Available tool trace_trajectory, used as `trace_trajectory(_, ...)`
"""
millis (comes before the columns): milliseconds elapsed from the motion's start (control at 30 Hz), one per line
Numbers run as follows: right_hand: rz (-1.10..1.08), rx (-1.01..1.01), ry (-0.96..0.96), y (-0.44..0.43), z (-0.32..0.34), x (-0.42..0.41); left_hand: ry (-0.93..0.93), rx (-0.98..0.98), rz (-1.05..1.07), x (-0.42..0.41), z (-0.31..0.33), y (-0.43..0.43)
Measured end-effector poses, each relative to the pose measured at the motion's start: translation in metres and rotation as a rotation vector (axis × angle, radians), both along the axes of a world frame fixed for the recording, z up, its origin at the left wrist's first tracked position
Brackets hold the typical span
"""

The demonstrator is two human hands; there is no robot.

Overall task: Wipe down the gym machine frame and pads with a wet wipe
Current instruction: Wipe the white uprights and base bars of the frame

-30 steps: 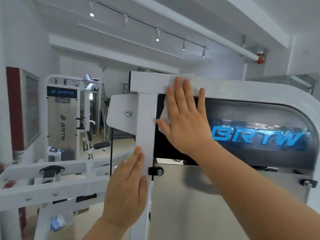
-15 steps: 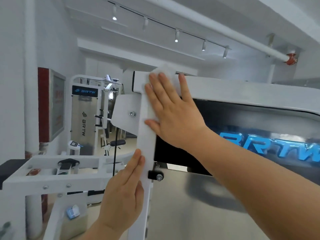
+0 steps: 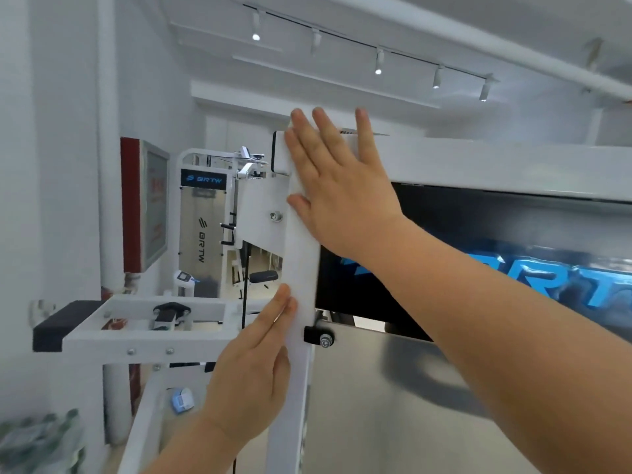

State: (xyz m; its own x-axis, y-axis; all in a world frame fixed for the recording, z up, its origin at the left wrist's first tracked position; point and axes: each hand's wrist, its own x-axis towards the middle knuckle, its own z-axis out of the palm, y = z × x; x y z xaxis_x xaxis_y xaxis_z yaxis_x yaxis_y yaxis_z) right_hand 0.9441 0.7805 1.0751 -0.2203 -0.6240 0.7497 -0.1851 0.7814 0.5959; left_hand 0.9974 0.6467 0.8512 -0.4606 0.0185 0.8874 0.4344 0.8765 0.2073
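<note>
A white gym machine frame fills the view, with an upright post (image 3: 302,268) and a top crossbar (image 3: 478,165). My right hand (image 3: 342,186) lies flat with straight fingers on the corner where post and crossbar meet. A white wet wipe (image 3: 294,186) shows as a pale edge under its fingers and thumb. My left hand (image 3: 254,367) rests flat with straight fingers against the post's left side, lower down. A black panel with blue lettering (image 3: 513,261) sits right of the post.
A white side arm with a black pad (image 3: 51,328) juts out at the left. A black cable (image 3: 244,289) hangs beside the post. A steel shroud (image 3: 393,405) covers the lower right. Another white machine (image 3: 201,220) stands across the room, next to a pillar (image 3: 109,148).
My right hand has slid the wipe leftwards along the crossbar to the corner over the post. My left hand stays on the post. The view has shifted left.
</note>
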Motion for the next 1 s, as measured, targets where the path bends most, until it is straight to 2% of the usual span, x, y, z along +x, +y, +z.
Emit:
trace_trajectory(200,0.001,0.217,-0.055,-0.001,-0.058,-0.001,0.03,-0.061,-0.095,-0.009,0.004,-0.013)
trace_trajectory(267,-0.001,0.154,-0.055,-0.002,-0.056,0.0,0.05,-0.093,-0.136,-0.012,0.008,-0.023)
trace_trajectory(433,-0.043,-0.186,-0.053,-0.024,-0.045,0.007,0.134,-0.091,-0.159,-0.022,0.026,-0.055)
trace_trajectory(500,-0.066,-0.189,-0.074,-0.038,-0.06,0.01,0.152,-0.04,-0.095,-0.029,0.037,-0.074)
trace_trajectory(600,-0.137,-0.076,-0.102,-0.061,-0.09,0.013,0.116,-0.028,-0.037,-0.04,0.056,-0.104)
trace_trajectory(733,-0.226,-0.069,-0.131,-0.091,-0.095,0.017,-0.016,-0.117,-0.121,-0.058,0.072,-0.133)
trace_trajectory(833,-0.261,-0.132,-0.194,-0.116,-0.091,0.013,-0.051,-0.184,-0.192,-0.068,0.076,-0.146)
trace_trajectory(933,-0.181,-0.306,-0.231,-0.138,-0.087,-0.001,-0.021,-0.196,-0.215,-0.072,0.078,-0.154)
trace_trajectory(1000,-0.17,-0.343,-0.232,-0.148,-0.095,-0.006,-0.004,-0.179,-0.196,-0.075,0.078,-0.16)
